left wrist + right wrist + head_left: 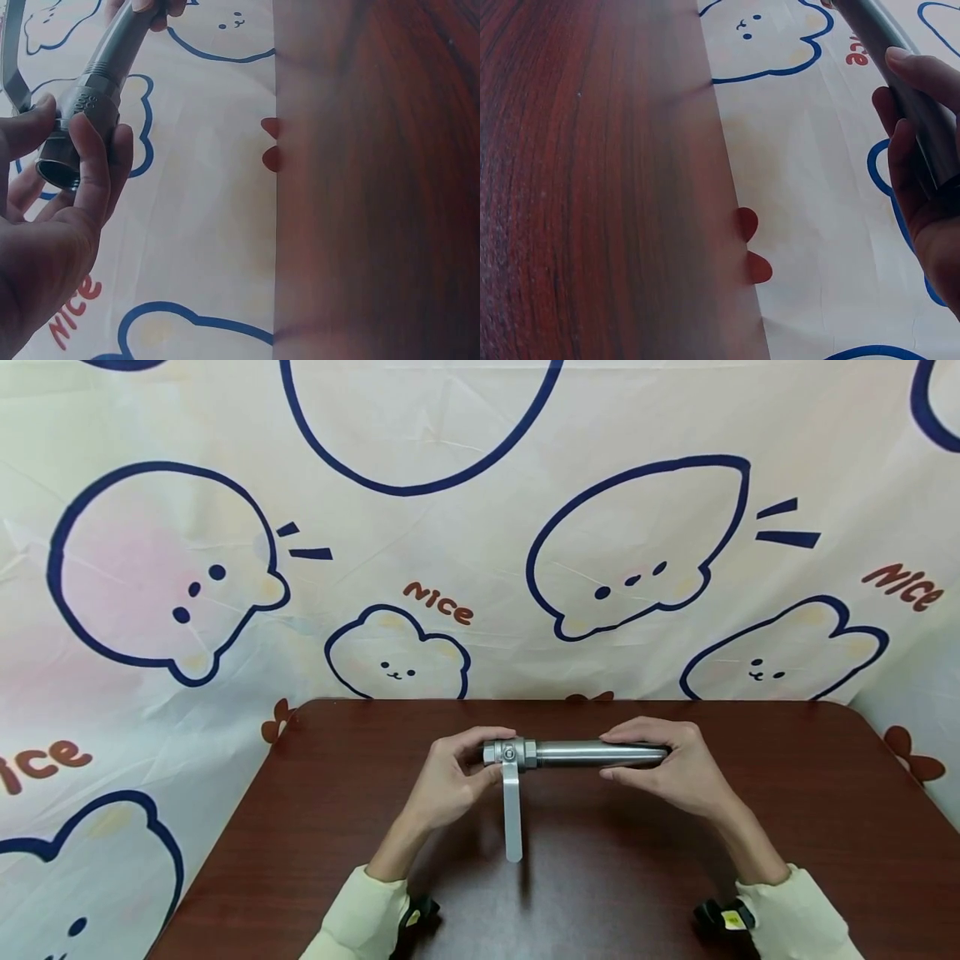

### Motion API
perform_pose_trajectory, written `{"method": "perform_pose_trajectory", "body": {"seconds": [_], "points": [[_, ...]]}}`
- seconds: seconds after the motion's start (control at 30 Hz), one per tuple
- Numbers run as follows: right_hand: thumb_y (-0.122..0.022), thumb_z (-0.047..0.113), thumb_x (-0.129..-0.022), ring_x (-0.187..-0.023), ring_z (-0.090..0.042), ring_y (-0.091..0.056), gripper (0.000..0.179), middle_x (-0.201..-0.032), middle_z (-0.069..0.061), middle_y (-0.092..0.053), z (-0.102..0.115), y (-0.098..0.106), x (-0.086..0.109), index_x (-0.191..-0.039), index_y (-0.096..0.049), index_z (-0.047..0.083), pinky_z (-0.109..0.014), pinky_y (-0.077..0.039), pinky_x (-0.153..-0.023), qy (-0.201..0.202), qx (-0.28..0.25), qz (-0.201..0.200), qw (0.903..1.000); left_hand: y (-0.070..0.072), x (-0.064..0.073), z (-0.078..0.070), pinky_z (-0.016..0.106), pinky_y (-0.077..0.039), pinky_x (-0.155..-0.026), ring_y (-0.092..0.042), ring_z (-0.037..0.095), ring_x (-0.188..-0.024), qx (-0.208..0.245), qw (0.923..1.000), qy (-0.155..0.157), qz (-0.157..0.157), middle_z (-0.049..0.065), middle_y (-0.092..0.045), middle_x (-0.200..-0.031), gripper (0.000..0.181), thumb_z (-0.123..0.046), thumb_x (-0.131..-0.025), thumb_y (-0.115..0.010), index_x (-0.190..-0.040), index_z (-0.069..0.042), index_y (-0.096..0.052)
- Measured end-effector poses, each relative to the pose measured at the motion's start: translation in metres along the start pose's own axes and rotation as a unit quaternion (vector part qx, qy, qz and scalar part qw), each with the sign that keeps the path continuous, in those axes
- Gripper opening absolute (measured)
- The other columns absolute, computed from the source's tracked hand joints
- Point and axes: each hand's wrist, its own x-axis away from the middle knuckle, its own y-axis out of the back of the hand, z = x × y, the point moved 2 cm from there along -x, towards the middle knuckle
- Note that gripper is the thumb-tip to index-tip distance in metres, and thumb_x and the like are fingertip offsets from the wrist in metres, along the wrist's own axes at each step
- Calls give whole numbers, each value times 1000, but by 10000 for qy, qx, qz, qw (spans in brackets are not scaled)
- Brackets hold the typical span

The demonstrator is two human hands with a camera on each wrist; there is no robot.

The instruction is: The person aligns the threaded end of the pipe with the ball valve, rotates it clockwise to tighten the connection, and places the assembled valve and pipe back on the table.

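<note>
A steel ball valve with a long flat lever handle is joined to a straight metal pipe. Both are held level above the table. My left hand grips the valve body at its left end, fingers on top and thumb below. In the left wrist view, the valve's open round end faces toward the palm. My right hand holds the pipe near its right end, fingers above and thumb beneath. The lever hangs down toward me. In the right wrist view, fingers wrap the pipe.
Beneath the hands lies a dark brown wooden table. Behind it hangs a pale cloth printed with cartoon animals. Each wrist carries a black strap device by a light sleeve.
</note>
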Motion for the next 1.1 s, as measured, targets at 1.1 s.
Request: {"method": "perform_pose_trajectory", "body": {"seconds": [1.1], "points": [[-90, 12, -87, -81, -15, -70, 38, -111, -3, -80, 1, -1, 5, -123, -80, 20, -26, -59, -70, -772, 29, 356, 9964, 1, 0, 1, 26, -61, -80, -67, 19, -93, -101, 9998, -97, -129, 13, -75, -120, 50, 14, -88, -76, -133, -9, -73]]}}
